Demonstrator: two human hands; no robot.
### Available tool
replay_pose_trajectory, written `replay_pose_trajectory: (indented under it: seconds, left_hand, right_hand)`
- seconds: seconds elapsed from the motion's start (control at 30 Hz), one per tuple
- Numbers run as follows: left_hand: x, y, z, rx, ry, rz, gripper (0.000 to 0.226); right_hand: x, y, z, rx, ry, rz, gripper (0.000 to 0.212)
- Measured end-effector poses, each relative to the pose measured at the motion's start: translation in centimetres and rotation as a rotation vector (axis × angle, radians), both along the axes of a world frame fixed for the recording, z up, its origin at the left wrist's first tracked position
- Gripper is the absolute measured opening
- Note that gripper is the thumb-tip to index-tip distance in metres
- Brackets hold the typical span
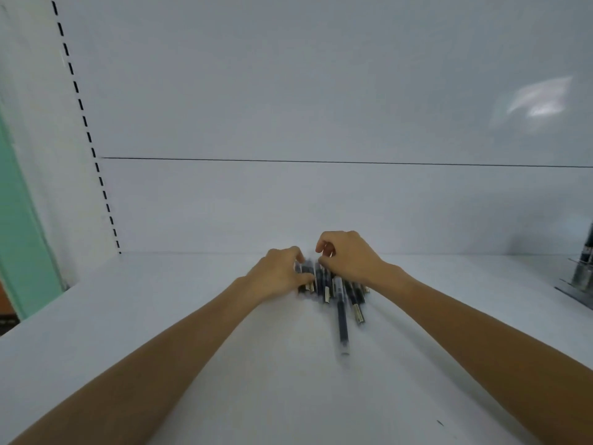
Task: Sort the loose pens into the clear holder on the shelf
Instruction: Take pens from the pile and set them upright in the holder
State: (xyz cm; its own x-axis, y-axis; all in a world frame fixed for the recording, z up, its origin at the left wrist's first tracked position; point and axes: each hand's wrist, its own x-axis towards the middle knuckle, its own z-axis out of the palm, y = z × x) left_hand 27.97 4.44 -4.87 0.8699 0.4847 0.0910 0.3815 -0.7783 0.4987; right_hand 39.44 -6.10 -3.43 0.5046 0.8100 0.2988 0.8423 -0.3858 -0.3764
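Dark pens (333, 290) lie heaped mid-shelf (192, 364) — one sticks out toward the camera. The left hand (279, 274) curls onto the heap's left side; the right hand (349, 256) pinches at its top (blurred — which pen, I cannot tell). The holder (582, 277) stands far right.
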Motion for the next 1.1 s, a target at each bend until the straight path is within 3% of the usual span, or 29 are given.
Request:
replay_pose_trajectory:
  seconds: [0.2,0.33,0.5,0.6,0.8,1.0,1.1]
  left_hand:
    - [-1.6,0.9,1.1,-0.054,0.071,-0.017,0.03]
    - [-3.4,1.2,1.9,-0.083,0.183,-0.005,0.037]
    - [-5.3,0.5,1.7,0.193,0.355,0.101,0.032]
    - [-5.7,0.1,0.7,0.228,0.321,0.152,0.024]
    - [-6.8,-0.4,0.3,0.196,0.129,0.181,0.016]
    - [-6.4,-5.1,1.3,0.127,-0.19,0.01,0.021]
    - [-4.3,-9.9,1.8,0.032,-0.302,-0.131,0.017]
  right_hand:
    - [-0.8,1.4,-0.1,-0.146,-0.036,0.027,0.024]
    - [-1.6,2.6,-0.1,-0.246,-0.067,-0.026,0.033]
    - [-2.8,3.5,0.3,-0.291,-0.045,-0.077,0.02]
    - [-2.9,3.8,0.2,-0.13,0.089,-0.097,0.03]
    - [-2.7,0.7,2.9,0.437,0.555,-0.073,0.007]
    - [-0.5,-5.8,4.2,0.626,0.507,-0.115,0.001]
    - [0.9,-10.7,4.7,0.699,0.529,-0.137,0.019]
